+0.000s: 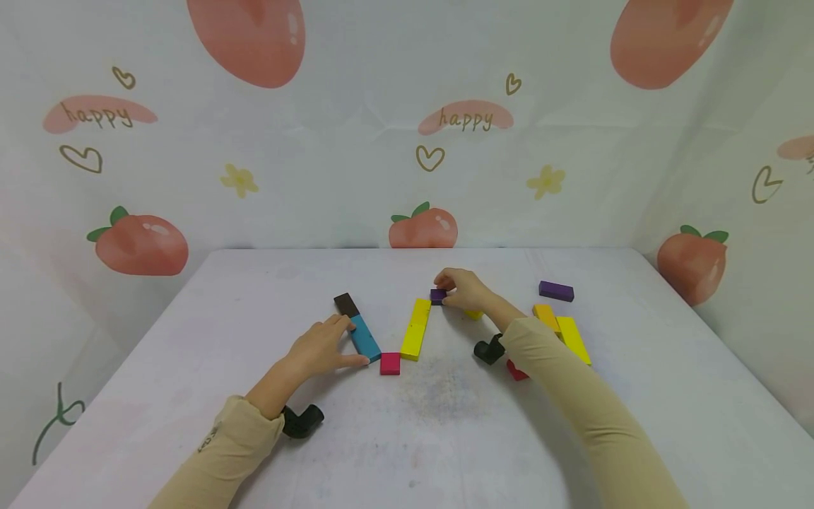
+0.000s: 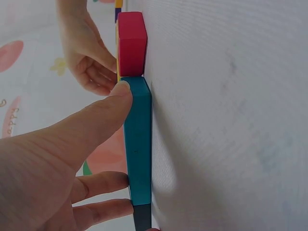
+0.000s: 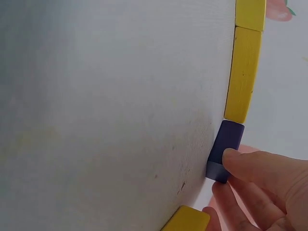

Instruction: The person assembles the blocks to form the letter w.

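My right hand [image 1: 467, 288] pinches a small purple block [image 3: 226, 139] between thumb and fingers. It sits at the far end of two yellow blocks [image 1: 416, 329] laid end to end. My left hand [image 1: 321, 344] rests its thumb and fingertips on a blue block [image 2: 138, 144], the thumb near its close end. A black block [image 1: 346, 304] continues the blue one at its far end. Between the near ends of the blue and yellow blocks lies a red block [image 1: 391, 363]. Another yellow block [image 3: 188, 220] lies near the right hand's fingers, partly covered in the head view.
To the right lie a long purple block [image 1: 556, 291], an orange-yellow block [image 1: 545, 317], a yellow block [image 1: 574, 339] and a red piece [image 1: 516, 370] partly behind the sleeve. Black wrist-worn devices show at the left wrist [image 1: 302, 421] and right wrist [image 1: 488, 349]. A printed cloth backs the white table [image 1: 445, 452].
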The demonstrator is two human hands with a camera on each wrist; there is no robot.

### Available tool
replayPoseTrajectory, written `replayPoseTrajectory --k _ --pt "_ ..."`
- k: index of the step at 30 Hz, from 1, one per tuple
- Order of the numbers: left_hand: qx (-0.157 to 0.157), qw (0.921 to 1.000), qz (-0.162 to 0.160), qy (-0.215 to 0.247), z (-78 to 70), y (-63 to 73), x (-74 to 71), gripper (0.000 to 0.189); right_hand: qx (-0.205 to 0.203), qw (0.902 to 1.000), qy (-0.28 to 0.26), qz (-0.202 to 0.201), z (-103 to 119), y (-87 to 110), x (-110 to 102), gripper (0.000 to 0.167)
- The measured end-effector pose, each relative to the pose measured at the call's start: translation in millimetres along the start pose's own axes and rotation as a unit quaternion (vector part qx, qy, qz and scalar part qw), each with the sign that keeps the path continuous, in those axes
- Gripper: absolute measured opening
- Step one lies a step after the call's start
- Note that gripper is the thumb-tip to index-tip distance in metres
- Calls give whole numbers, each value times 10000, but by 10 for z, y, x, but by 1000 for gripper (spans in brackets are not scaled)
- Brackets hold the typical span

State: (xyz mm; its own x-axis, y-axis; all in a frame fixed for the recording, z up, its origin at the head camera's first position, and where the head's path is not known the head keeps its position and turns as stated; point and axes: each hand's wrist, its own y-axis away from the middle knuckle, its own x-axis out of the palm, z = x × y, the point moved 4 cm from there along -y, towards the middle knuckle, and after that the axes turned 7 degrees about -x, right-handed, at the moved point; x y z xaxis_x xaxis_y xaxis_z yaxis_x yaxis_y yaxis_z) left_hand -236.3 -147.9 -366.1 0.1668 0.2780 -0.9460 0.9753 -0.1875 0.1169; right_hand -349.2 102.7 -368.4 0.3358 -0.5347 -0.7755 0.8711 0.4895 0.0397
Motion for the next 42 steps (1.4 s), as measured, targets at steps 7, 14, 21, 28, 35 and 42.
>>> replayPoseTrajectory --k 7,14,21,28,35,42 --pt "29 10000 -16 -30 -8 2 1 64 -27 10000 21 -4 10 21 -1 37" --pt "10 10000 -4 -3 -8 -3 1 64 -197 9997 143 -31 0 59 -73 41" --pt "40 10000 -25 -20 -18 4 -12 63 -331 9990 149 -276 -16 173 -256 41" --pt "9 10000 -1 11 -29 18 -18 63 317 9981 109 -508 -202 294 -357 48" --pt "-39 10000 23 19 -23 14 -22 63 952 9951 83 -265 -323 398 -380 58" --pt "-12 10000 26 13 -23 13 -18 62 1104 9936 258 -21 -356 449 -348 66"
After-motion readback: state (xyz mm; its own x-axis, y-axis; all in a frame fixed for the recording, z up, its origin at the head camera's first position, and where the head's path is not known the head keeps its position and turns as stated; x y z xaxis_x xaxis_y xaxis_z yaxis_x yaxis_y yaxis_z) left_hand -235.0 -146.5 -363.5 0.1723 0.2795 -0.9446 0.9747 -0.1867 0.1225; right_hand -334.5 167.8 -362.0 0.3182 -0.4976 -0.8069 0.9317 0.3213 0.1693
